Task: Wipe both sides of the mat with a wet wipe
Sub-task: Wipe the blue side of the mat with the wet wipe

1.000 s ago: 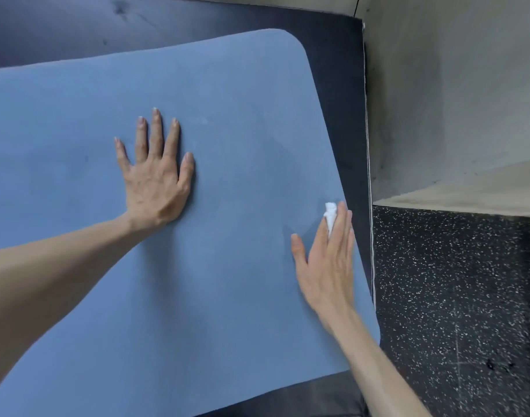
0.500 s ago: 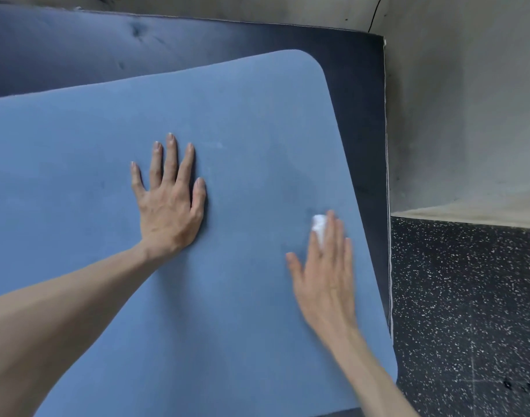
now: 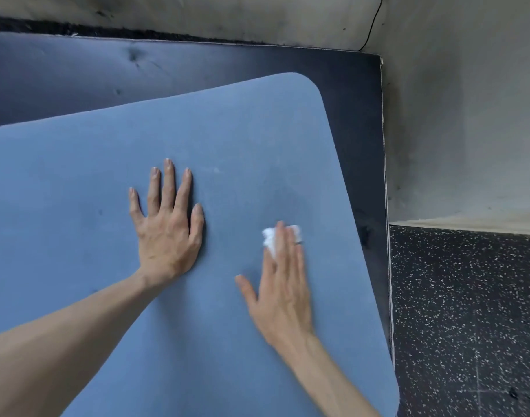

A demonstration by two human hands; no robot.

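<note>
The right hand (image 3: 283,296), fingers straight and together on the wet wipe (image 3: 269,237), had slid leftward from the mat's (image 3: 77,182) right edge; the left hand (image 3: 167,227) stayed flat, fingers spread.

Wet wipe (image 3: 269,237): mostly hidden under blurred right hand (image 3: 280,291) fingers. Mat (image 3: 77,182): cut off left and bottom, possibly longer.

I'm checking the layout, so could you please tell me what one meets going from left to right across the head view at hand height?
Left hand flat on the blue mat → white wet wipe under the right hand → dark underlay → speckled floor.
</note>
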